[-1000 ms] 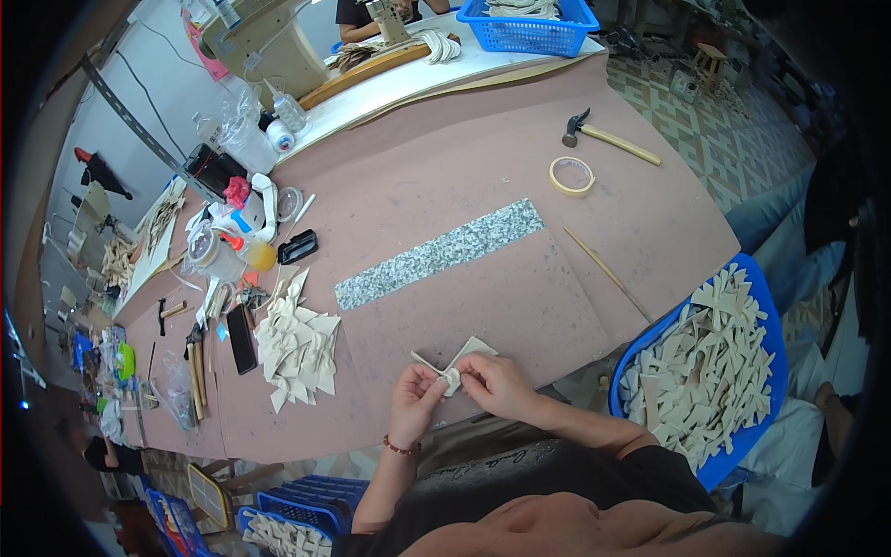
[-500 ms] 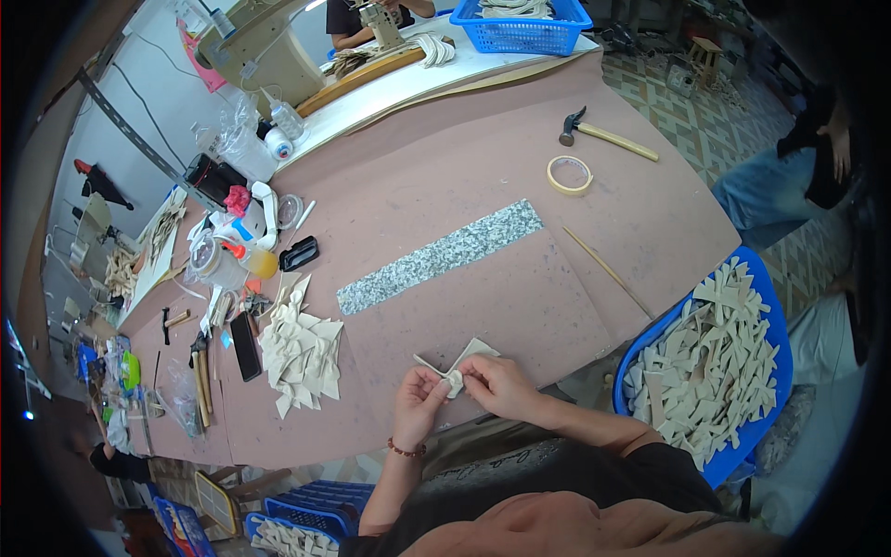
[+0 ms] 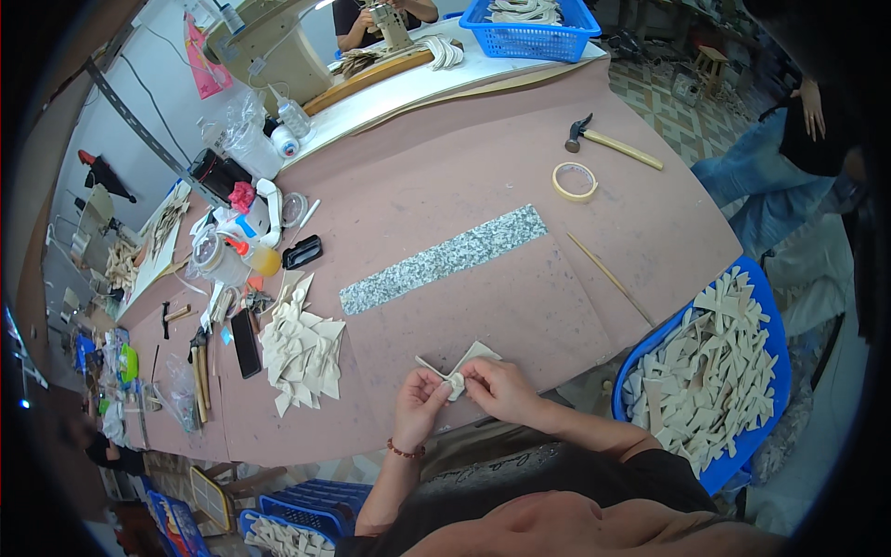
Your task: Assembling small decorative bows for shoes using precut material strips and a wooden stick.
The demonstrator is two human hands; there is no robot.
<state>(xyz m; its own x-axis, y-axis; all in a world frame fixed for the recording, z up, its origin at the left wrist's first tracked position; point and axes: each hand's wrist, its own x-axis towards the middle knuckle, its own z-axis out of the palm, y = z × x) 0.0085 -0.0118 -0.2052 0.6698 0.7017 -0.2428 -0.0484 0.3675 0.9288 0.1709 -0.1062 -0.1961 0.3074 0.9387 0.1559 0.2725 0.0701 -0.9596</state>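
My left hand [image 3: 420, 401] and my right hand [image 3: 504, 387] meet at the near edge of the table, both closed in pinches. Between their fingertips is a cream strip of leather or cloth [image 3: 476, 356], folded into a small knot-like lump. Two ends of it stick out beyond the fingers, a wide one and a narrower one; part of it is hidden by my fingers. To the left of my hands lies a pile of similar cream strips [image 3: 302, 348]. At my right, a blue basket [image 3: 778, 357] is heaped with cream bow-shaped pieces [image 3: 701, 371].
On the brownish-pink table [image 3: 436, 176] lie a speckled grey strip [image 3: 445, 260], a thin stick [image 3: 608, 276], a tape roll [image 3: 574, 182], a hammer [image 3: 613, 147] and a phone [image 3: 245, 343]. Bottles stand at left. Beyond, a person sits at a sewing machine [image 3: 390, 26]; another person stands right.
My hands stay pinched on the cream strip with hardly any movement. The view has shifted slightly, and the person at the right has changed posture.
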